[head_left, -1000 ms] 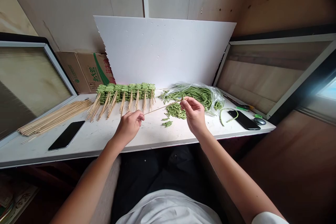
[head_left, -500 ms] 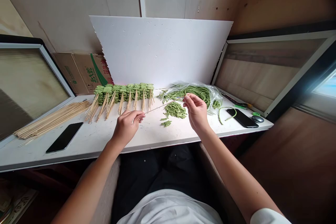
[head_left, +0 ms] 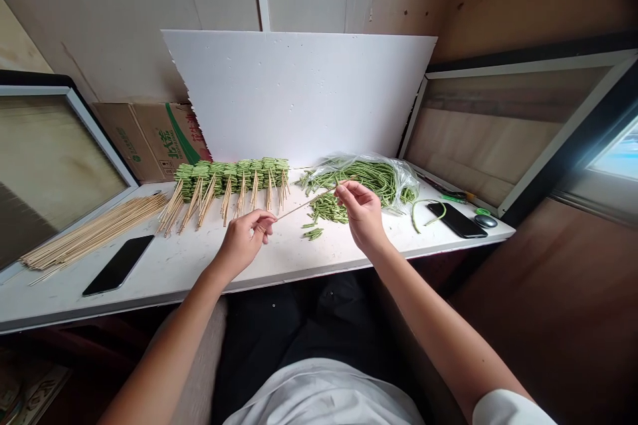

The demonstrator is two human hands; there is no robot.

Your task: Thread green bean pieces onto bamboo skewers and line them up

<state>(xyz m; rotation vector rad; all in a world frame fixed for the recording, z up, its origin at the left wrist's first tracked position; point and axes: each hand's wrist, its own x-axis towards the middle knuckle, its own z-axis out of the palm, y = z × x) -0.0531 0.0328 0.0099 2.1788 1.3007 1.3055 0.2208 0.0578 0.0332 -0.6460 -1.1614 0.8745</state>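
My left hand (head_left: 248, 239) is closed in a pinch round the near end of a thin bamboo skewer (head_left: 305, 204), which slants up to the right. At the skewer's far end my right hand (head_left: 363, 214) is pinched on a small piece of green bean (head_left: 337, 184), mostly covered by the fingertips. Below and between the hands lies a pile of cut bean pieces (head_left: 329, 208), with a few stray ones (head_left: 313, 234) in front. Behind my left hand are stacked skewers of bean pieces (head_left: 232, 176), their bare sticks pointing forward.
Loose bamboo skewers (head_left: 92, 232) lie at the left beside a phone (head_left: 118, 265). Long green beans (head_left: 369, 172) spill from a clear plastic bag (head_left: 409, 179) at back right. A second phone (head_left: 457, 220) and a single bean (head_left: 413, 218) lie at right. A white board (head_left: 309, 93) stands behind.
My right hand has come slightly left and closer to the skewer's far end. My left hand keeps its hold on the skewer. The whole view has shifted a little.
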